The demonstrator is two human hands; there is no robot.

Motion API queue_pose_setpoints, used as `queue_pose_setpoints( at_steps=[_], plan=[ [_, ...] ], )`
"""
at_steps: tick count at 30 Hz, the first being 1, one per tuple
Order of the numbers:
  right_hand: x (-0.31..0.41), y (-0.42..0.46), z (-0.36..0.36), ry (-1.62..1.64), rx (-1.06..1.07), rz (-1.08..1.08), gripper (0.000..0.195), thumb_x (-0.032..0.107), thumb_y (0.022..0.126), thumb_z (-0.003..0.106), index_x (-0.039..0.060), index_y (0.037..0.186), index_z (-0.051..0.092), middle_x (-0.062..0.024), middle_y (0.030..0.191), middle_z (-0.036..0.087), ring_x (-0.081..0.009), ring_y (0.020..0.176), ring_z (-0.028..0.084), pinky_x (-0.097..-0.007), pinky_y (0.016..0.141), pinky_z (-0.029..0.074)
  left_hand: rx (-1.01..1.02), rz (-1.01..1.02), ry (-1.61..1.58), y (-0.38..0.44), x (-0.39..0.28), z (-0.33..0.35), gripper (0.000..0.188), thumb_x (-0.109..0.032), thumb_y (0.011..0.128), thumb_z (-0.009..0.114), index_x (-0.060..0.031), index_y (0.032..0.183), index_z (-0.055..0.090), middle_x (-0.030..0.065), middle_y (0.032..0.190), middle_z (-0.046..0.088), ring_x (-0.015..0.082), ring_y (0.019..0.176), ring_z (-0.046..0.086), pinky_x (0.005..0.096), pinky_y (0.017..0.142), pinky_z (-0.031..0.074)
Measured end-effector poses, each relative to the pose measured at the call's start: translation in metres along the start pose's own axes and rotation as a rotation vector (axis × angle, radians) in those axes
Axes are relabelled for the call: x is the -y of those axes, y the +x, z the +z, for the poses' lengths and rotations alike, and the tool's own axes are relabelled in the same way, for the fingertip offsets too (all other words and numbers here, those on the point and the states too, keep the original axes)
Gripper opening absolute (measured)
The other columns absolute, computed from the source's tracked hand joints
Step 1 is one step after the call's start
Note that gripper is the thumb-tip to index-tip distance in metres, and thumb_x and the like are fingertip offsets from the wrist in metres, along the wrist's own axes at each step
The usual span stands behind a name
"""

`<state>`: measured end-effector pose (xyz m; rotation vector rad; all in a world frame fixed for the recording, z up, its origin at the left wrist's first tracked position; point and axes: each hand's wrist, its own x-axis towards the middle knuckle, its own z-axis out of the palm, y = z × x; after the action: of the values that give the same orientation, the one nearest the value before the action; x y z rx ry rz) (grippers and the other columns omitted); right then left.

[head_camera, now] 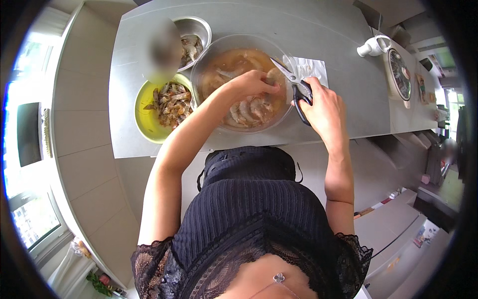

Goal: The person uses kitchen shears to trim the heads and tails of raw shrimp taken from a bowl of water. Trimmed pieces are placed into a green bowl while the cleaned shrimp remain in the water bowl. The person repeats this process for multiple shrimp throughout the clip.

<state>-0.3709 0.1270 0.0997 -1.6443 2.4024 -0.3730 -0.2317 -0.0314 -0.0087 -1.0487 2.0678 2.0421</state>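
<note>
A large clear bowl (209,119) of cloudy brownish water stands in front of me, with several raw shrimp (246,112) lying in it. Over this water my left hand (254,83) pinches a shrimp (274,76), partly hidden by the fingers. My right hand (325,110) grips black-handled kitchen scissors (293,77) at the bowl's right side. Their blades point up and left, past the held shrimp; whether they touch it I cannot tell. Left of the clear bowl, a yellow-green bowl (143,119) holds a heap of shrimp heads and shell scraps (172,99).
Behind the yellow-green bowl, a steel bowl (203,28) contains more shrimp (191,48); a blurred patch covers its left part. White paper (312,69) lies on the grey counter (336,48) by the scissors. Farther right are a white jug-like object (373,46) and a lidded electric pan (399,74).
</note>
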Motion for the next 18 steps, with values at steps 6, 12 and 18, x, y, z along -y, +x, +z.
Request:
queue_pose_setpoints(
  at_steps=[6,12,18],
  plan=[
    [0.01,0.005,0.003,-0.006,0.125,0.004,0.038,0.02,0.079,0.074,0.0037,0.109,0.058,-0.0187,0.087,0.07,-0.0375,0.083,0.07,-0.0469,0.073,0.055,-0.228,0.031,0.2,-0.052,0.006,-0.029,0.031,-0.029,0.079,0.077,-0.0051,0.097,0.072,0.0085,0.08,0.069,0.0143,0.074,0.066,0.0323,0.068,0.052],
    [0.021,0.006,0.009,-0.076,0.184,-0.082,0.038,0.022,0.08,0.074,0.0013,0.107,0.057,-0.0213,0.084,0.069,-0.0389,0.082,0.07,-0.0476,0.074,0.056,-0.261,0.154,0.706,-0.06,0.036,-0.04,0.022,-0.018,0.065,0.075,-0.0083,0.083,0.065,0.0116,0.079,0.068,0.0277,0.072,0.068,0.0397,0.066,0.053],
    [0.02,0.017,0.026,-0.122,0.246,-0.131,0.037,0.021,0.081,0.073,0.0001,0.107,0.057,-0.0215,0.08,0.069,-0.0394,0.083,0.07,-0.0482,0.073,0.056,-0.146,0.011,0.882,-0.06,0.022,-0.022,0.036,-0.016,0.063,0.073,-0.0088,0.096,0.06,0.0133,0.084,0.068,0.0316,0.08,0.067,0.0421,0.069,0.053]
  ],
)
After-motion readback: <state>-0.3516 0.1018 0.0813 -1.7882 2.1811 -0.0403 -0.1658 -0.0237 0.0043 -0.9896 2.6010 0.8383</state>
